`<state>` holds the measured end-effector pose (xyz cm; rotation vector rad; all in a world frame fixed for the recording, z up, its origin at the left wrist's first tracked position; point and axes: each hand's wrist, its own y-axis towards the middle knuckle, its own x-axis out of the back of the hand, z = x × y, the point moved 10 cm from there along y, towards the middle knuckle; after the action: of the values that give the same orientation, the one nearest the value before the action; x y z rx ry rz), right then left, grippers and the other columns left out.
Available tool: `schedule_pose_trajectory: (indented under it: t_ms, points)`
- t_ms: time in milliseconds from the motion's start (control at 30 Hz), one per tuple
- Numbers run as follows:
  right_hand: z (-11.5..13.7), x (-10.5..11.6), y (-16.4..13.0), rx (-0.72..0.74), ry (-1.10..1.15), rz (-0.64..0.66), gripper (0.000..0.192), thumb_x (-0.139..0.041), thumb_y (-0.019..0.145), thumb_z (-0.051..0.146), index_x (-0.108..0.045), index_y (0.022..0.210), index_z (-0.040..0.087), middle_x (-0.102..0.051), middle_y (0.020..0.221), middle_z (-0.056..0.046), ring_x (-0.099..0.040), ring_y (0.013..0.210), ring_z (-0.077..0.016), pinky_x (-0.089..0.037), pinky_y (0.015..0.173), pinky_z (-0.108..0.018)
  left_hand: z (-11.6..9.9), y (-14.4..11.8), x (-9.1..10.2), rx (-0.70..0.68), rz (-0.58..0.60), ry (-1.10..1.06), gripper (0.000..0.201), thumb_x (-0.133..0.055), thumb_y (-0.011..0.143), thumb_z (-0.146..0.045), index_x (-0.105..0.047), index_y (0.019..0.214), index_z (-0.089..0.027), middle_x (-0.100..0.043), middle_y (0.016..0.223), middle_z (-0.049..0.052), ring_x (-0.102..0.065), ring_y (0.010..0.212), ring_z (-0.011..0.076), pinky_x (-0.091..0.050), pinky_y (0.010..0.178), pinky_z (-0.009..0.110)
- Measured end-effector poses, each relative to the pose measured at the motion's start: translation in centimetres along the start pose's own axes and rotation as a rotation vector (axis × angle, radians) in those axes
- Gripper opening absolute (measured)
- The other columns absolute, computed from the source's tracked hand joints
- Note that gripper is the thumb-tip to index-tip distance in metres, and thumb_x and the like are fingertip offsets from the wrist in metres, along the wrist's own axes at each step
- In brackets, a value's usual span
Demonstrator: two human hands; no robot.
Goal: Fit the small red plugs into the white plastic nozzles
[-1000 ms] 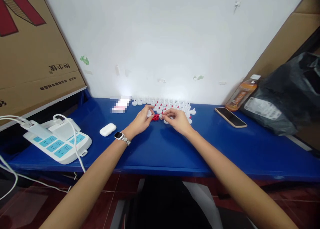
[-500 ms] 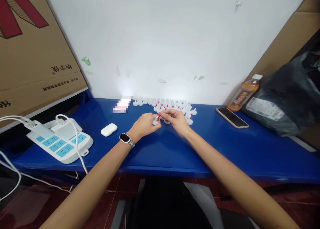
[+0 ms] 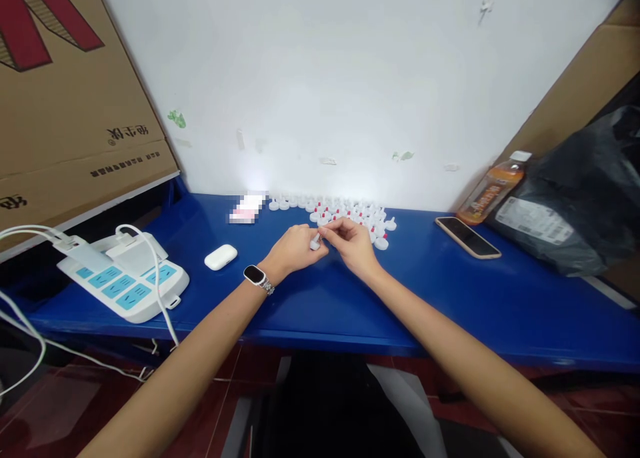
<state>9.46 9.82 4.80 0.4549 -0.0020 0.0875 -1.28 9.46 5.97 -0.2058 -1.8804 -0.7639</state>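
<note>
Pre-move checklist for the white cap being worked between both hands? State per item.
1. Left hand grips the white cap: ok.
2. Right hand fingertips meet at the cap's top: ok.
3. Red piece seated in the cap: cannot tell, too small.
4. Pile of caps within reach behind the hands: ok.
5. Blue table bare in front of the hands: ok.
6. Phone and earbud case apart from the hands: ok.

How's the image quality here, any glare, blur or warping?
Head view: bright glare on the white wall above a pixel-blurred patch; wide-angle warping bends the blue table edge; the small white piece between both hands is too tiny for detail.
</note>
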Motion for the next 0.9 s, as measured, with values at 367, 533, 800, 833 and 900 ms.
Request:
schedule_pose_trajectory:
  t_ms: [367,533,800,833,900]
  points:
    - [1.8,-0.7,-0.3,0.06,-0.156,0.032,0.05,-0.057,0.09,0.064,-0.052,0.063,0.022,-0.058,0.065,-0.001,-0.056,0.065,-0.0156,-0.047,0.068,-0.031,0.6,0.4,-0.6,0.073,0.05,-0.088,0.023,-0.057,0.085,-0.033,-0.064,0.068,-0.019,-0.061,0.064,0.006,-0.057,0.058,0.0199,-0.039,0.059,0.032]
    - [1.4,-0.9,0.0,0.069,-0.093,0.056,0.034,-0.068,0.086,0.054,-0.055,0.084,0.023,-0.062,0.075,0.0,-0.057,0.067,-0.0147,-0.045,0.063,-0.03,-0.2,0.7,-0.2,0.002,0.025,-0.066,0.016,-0.057,0.086,-0.031,-0.065,0.078,-0.019,-0.059,0.074,0.007,-0.06,0.078,0.0252,-0.045,0.068,0.034]
    - [-0.3,1.1,0.9,-0.007,-0.244,0.137,0.021,-0.068,0.083,0.04,-0.059,0.082,0.02,-0.063,0.073,0.0,-0.057,0.065,-0.0137,-0.044,0.063,-0.028,1.4,-0.2,0.0,-0.017,0.067,-0.201,0.032,-0.067,0.077,-0.031,-0.058,0.106,-0.023,-0.06,0.079,0.0,-0.057,0.078,0.0208,-0.044,0.067,0.032]
    - [-0.3,1.2,0.9,0.008,-0.326,0.164,0.016,-0.066,0.084,0.035,-0.061,0.082,0.02,-0.063,0.073,0.0,-0.056,0.065,-0.0137,-0.043,0.063,-0.028,2.0,-0.2,0.0,-0.009,0.077,-0.214,0.028,-0.065,0.077,-0.028,-0.058,0.104,-0.023,-0.059,0.074,-0.001,-0.057,0.076,0.0202,-0.043,0.067,0.032]
    - [-0.1,1.0,0.8,0.047,-0.489,0.244,0.007,-0.063,0.084,0.026,-0.063,0.08,0.02,-0.066,0.074,0.0,-0.057,0.066,-0.0142,-0.043,0.064,-0.029,3.7,-0.3,0.5,0.037,0.041,-0.226,0.015,-0.058,0.079,-0.023,-0.061,0.095,-0.023,-0.057,0.067,-0.002,-0.057,0.073,0.0191,-0.043,0.068,0.032]
